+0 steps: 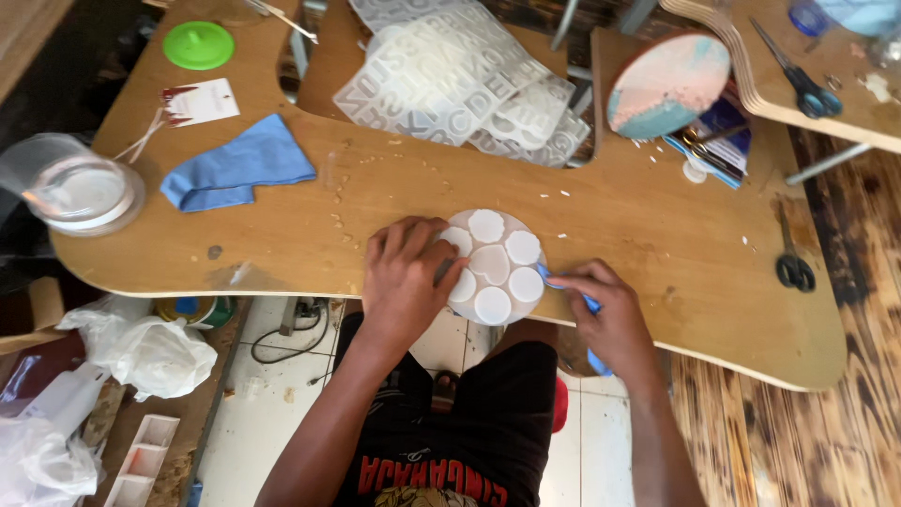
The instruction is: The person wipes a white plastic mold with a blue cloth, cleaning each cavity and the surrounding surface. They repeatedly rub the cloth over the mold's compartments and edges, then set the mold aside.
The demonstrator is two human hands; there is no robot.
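While the left hand [405, 274] presses the round mould [493, 267] down, the right hand [605, 310] grips a blue tool [563, 286] at its rim, discs seemingly all unreleased.

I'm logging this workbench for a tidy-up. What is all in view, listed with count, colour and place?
Round translucent mould with white discs: one, table's near edge, between the hands.
Thin blue tool: one, right hand, tip at the mould.
Folded cloth: one, blue, left of centre.
Letter mould sheets: several, clear, top centre.
Lid: one, green, top left.
Clear tub: one, far left.
Scissors: one black, right; another blue-handled, top right.
Wooden table: tan.
Left hand: on the mould.
Right hand: grips the tool.
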